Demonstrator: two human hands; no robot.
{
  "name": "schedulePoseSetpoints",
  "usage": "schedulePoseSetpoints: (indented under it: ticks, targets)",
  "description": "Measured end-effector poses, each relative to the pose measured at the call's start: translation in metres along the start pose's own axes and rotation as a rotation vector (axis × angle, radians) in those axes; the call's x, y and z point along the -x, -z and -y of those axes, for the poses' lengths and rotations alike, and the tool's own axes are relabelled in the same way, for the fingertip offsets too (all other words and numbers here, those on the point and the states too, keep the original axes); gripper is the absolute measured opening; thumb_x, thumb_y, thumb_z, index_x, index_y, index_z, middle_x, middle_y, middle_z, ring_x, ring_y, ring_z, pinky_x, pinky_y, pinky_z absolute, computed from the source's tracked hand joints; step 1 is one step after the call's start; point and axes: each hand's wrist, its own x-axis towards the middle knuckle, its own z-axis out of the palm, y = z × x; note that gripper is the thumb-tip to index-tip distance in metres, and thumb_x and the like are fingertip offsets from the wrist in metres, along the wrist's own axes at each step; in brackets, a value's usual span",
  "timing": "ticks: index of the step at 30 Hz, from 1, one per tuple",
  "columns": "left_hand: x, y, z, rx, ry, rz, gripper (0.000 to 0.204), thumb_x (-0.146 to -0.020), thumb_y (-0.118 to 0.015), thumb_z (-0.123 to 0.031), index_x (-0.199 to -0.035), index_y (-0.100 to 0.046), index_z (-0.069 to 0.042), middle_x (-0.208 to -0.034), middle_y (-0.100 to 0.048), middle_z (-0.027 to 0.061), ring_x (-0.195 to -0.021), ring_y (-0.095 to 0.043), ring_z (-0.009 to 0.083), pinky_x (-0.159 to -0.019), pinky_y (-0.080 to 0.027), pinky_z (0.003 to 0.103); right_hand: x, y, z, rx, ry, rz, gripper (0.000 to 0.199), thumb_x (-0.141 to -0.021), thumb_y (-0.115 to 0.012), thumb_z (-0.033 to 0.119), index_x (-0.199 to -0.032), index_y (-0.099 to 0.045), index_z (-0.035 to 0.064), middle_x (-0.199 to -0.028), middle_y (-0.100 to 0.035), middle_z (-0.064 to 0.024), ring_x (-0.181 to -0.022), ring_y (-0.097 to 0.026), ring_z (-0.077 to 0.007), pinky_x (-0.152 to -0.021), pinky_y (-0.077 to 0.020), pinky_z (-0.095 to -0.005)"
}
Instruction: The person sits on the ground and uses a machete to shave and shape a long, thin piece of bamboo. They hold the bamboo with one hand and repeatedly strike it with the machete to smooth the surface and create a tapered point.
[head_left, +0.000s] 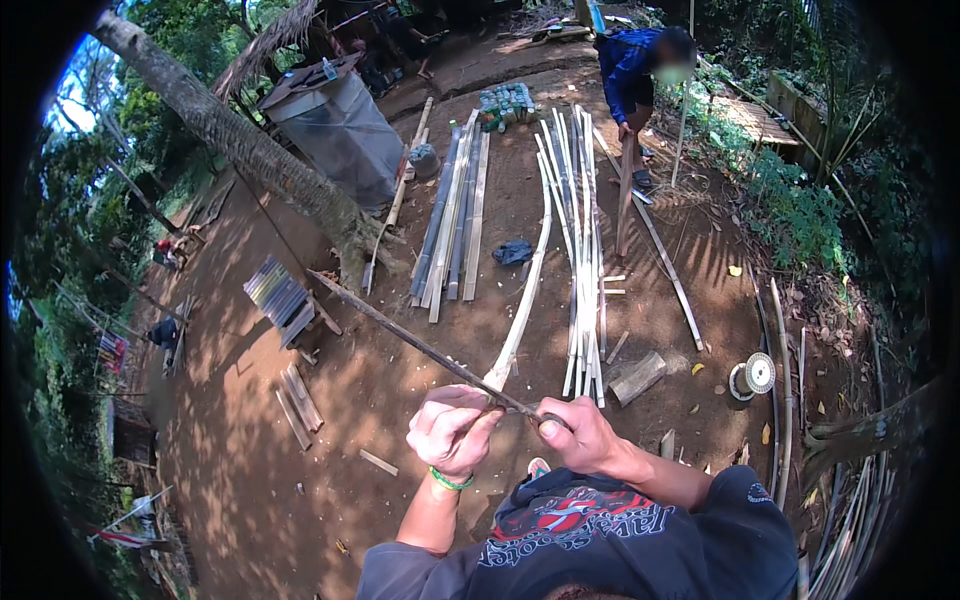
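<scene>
My left hand (pixel 450 430), wearing a green wristband, is closed with thumb and fingers pinching the near end of a pale split bamboo strip (pixel 530 290). That strip runs away from me over the dirt ground. My right hand (pixel 580 435) makes a fist around the near end of a long, thin dark stick (pixel 400 330). A dark rounded end shows by my right thumb. The stick crosses above the strip close to my left fingers and slants to the far left. Whether a blade lies between my hands, I cannot tell.
Split bamboo lies in two bundles, one left (pixel 455 220) and one ahead (pixel 580 260). Nearby are a wood block (pixel 637 378), a white spool (pixel 759 373) and a slatted stack (pixel 280 297). A leaning trunk (pixel 240 130) stands left. A person in blue (pixel 633 75) holds a board (pixel 626 195).
</scene>
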Motion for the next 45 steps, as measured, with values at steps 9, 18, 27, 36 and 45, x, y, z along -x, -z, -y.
schedulePoseSetpoints:
  ticks: [9,18,27,36,45]
  targets:
    - [-0.005,-0.002,-0.001,-0.003,0.014,-0.023,0.025,-0.063,-0.083,0.006,-0.079,-0.065,-0.001,-0.077,-0.066,0.0103,-0.071,-0.068,0.0232,-0.061,-0.054,0.03,0.002,-0.007,-0.017,-0.022,0.031,0.029,0.04,-0.1,-0.047,0.035,-0.08,-0.053,0.0017,-0.052,-0.044,-0.0105,-0.045,-0.046,-0.0253,-0.048,-0.0371,-0.0365]
    - [-0.015,0.009,-0.002,-0.003,0.007,-0.019,0.026,-0.065,-0.086,0.001,-0.085,-0.069,-0.002,-0.079,-0.068,0.0093,-0.073,-0.068,0.0239,-0.061,-0.054,0.03,0.0,0.0,-0.037,-0.027,-0.187,-0.035,0.044,-0.102,-0.045,0.035,-0.074,-0.052,0.001,-0.052,-0.046,-0.0051,-0.048,-0.047,-0.0147,-0.048,-0.0375,-0.0329]
    - [-0.009,-0.002,-0.007,-0.019,0.03,-0.018,0.025,-0.068,-0.084,0.002,-0.086,-0.067,-0.002,-0.081,-0.068,0.0102,-0.074,-0.067,0.0221,-0.061,-0.051,0.029,-0.007,0.012,-0.063,0.045,-0.287,-0.185,0.044,-0.101,-0.049,0.038,-0.08,-0.055,-0.0008,-0.055,-0.048,-0.0145,-0.05,-0.05,-0.0213,-0.052,-0.0399,-0.0392]
    - [-0.012,-0.007,-0.001,-0.032,0.016,-0.038,0.021,-0.072,-0.082,0.001,-0.086,-0.066,-0.001,-0.081,-0.066,0.0101,-0.073,-0.064,0.0213,-0.061,-0.05,0.029,-0.004,0.016,-0.05,0.03,-0.274,-0.134,0.042,-0.101,-0.048,0.036,-0.08,-0.055,-0.0001,-0.054,-0.048,-0.015,-0.048,-0.05,-0.0282,-0.052,-0.041,-0.038]
    - [-0.019,-0.006,0.004,-0.016,0.007,-0.052,0.021,-0.073,-0.082,0.001,-0.086,-0.066,-0.001,-0.08,-0.066,0.0104,-0.074,-0.066,0.0229,-0.063,-0.051,0.029,0.011,0.023,-0.034,0.046,-0.332,-0.079,0.044,-0.102,-0.048,0.038,-0.084,-0.057,-0.0013,-0.06,-0.054,-0.0126,-0.055,-0.051,-0.0185,-0.056,-0.0426,-0.0372]
